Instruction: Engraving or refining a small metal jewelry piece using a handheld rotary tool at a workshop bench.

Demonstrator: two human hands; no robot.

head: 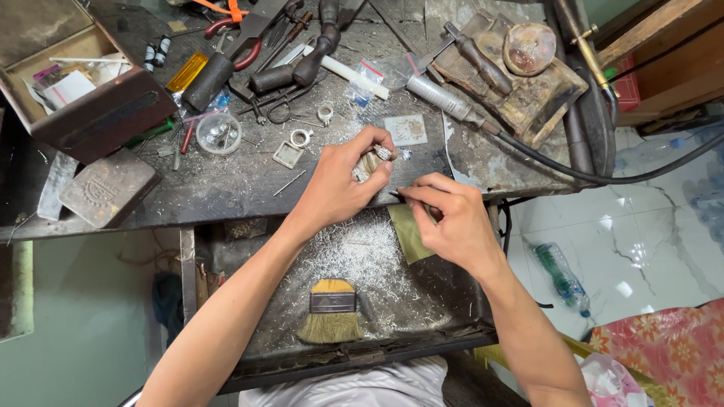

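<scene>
Left hand [335, 185] is up at the front edge of the worktop [226, 185], its grip clamped on a small silver ring [383, 152] pinched at the fingertips, with a wooden peg [366, 166] showing just beneath it. Right hand [452, 222] sits just beside it, fingers pinched together on a thin dark tool [394, 194] whose tip points toward the left hand; whether the tip touches the ring, I can't tell. Under the right palm there's a folded piece of olive-green cloth [407, 234]. Below both hands, an open drawer tray [422, 301] is dusted with pale metal filings, and a flat brush [332, 310] with tan bristles lies in it, near the front. Up on the worktop: two loose rings [313, 124] behind the left hand, a small round clear dish [219, 133], pliers [226, 64] with dark handles, a flat metal tin [109, 188] at the left edge. A plastic bottle [562, 277] lies on the tiled floor, right.
</scene>
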